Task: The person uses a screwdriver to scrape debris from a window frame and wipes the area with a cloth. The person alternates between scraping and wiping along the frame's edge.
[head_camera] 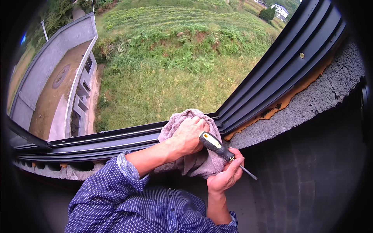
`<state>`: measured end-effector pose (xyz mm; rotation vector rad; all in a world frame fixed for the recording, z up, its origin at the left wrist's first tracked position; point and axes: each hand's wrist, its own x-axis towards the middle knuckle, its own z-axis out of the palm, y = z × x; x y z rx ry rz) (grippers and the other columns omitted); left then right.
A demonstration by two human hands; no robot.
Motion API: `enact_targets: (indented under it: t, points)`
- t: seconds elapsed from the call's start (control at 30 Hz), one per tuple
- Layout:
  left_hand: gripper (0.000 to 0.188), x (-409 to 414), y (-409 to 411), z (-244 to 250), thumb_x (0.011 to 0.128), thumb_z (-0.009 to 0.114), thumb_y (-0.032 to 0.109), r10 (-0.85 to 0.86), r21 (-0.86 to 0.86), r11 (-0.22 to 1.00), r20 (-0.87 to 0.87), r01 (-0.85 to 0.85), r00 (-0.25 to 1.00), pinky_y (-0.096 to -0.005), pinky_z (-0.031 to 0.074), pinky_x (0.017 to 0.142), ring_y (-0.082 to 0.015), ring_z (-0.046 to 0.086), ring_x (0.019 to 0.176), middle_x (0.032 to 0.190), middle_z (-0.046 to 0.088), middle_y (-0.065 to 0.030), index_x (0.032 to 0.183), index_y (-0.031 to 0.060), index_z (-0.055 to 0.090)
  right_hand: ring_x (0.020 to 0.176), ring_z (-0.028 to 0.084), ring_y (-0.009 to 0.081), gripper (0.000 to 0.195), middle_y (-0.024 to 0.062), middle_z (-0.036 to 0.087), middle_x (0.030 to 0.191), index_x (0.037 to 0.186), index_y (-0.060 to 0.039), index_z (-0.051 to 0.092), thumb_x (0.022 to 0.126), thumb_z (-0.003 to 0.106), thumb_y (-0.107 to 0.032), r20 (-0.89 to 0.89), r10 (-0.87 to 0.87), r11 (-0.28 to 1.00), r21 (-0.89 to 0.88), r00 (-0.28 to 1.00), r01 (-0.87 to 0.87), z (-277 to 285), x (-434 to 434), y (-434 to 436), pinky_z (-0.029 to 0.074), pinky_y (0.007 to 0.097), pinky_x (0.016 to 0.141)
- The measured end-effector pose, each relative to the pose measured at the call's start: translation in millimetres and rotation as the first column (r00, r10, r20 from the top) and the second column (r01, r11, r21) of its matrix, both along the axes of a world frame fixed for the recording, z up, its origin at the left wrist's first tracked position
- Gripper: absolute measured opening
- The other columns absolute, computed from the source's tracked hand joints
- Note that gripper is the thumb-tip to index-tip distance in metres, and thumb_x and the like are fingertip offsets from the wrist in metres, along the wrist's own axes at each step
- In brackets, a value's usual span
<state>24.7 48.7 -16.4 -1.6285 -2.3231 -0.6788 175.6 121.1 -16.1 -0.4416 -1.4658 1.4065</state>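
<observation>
My left hand (189, 134) is closed on a bunched pinkish-grey towel (174, 121), over the bottom track (122, 139) of a black metal window frame near its right corner. Between the thumb and fingers of my right hand (225, 177) is a screwdriver (214, 144), held near where handle and shaft meet. Its black and pale yellow handle slants up to the left, close to my left hand. The metal tip points down to the right, away from the frame. Towel folds hang beside my right fingers; whether those fingers also grip the cloth is hidden.
The ribbed right jamb (271, 67) carries a brass-coloured screw (302, 55). Orange foam (279, 109) fills the gap to the rough grey mortar (314, 87). Hollow masonry (70, 171) shows below the track. Beyond the opening, far below, lie grass (163, 90) and a walled building (78, 96).
</observation>
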Motion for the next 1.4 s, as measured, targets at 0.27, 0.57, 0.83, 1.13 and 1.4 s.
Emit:
enact_targets:
  t: [0.27,0.57,0.83,1.13,1.4]
  points:
    - [0.029,0,1,14,0.073,0.068,0.015,-0.009,0.217,0.975,0.24,-0.045,0.971,-0.047,0.05,0.077,-0.0382,0.058,0.092,0.092,0.06,-0.018,0.094,0.0006,0.053,0.095,0.055,0.0154,0.043,0.009,0.056,0.103,0.109,0.0027,0.056,0.108,0.034,-0.034,-0.113,0.058,0.995,-0.069,0.992,-0.066,19,-8,-11,0.045,0.0289,0.09]
    - [0.022,-11,41,10,0.072,0.064,0.013,-0.008,0.127,0.992,0.223,-0.021,0.975,-0.0473,0.051,0.069,-0.0372,0.059,0.084,0.084,0.062,-0.0185,0.086,-0.0017,0.056,0.097,0.055,0.0151,0.042,0.0087,0.057,0.105,0.113,0.002,0.055,0.107,0.036,-0.034,-0.056,0.042,0.997,-0.067,0.998,-0.046,9,-21,7,0.044,0.0297,0.091]
    - [0.028,-12,40,7,0.069,0.067,0.019,0.009,0.062,0.998,0.062,-0.013,0.998,-0.0414,0.05,0.068,-0.0323,0.059,0.086,0.086,0.062,-0.0163,0.086,-0.0026,0.06,0.098,0.056,0.0159,0.042,0.0097,0.058,0.106,0.114,0.0018,0.056,0.107,0.036,-0.035,-0.079,0.018,0.997,-0.072,0.997,-0.024,5,-19,13,0.045,0.0308,0.092]
    - [0.036,-6,41,1,0.067,0.067,0.023,0.118,0.06,0.991,-0.046,-0.116,0.992,-0.0433,0.039,0.08,-0.0334,0.049,0.097,0.099,0.05,-0.0171,0.095,0.0012,0.06,0.098,0.054,0.0152,0.043,0.0094,0.057,0.106,0.111,0.0014,0.057,0.107,0.035,-0.036,-0.043,0.014,0.992,-0.125,0.999,-0.019,-1,-16,23,0.043,0.031,0.093]
    - [0.036,-8,42,3,0.069,0.065,0.03,0.161,-0.048,0.984,-0.147,-0.169,0.976,-0.044,0.033,0.09,-0.0323,0.047,0.108,0.107,0.051,-0.016,0.092,0.0023,0.064,0.097,0.054,0.0155,0.043,0.0098,0.057,0.105,0.111,0.0028,0.056,0.107,0.036,-0.035,-0.042,0.05,0.997,-0.059,0.998,-0.052,-5,-25,26,0.044,0.0308,0.092]
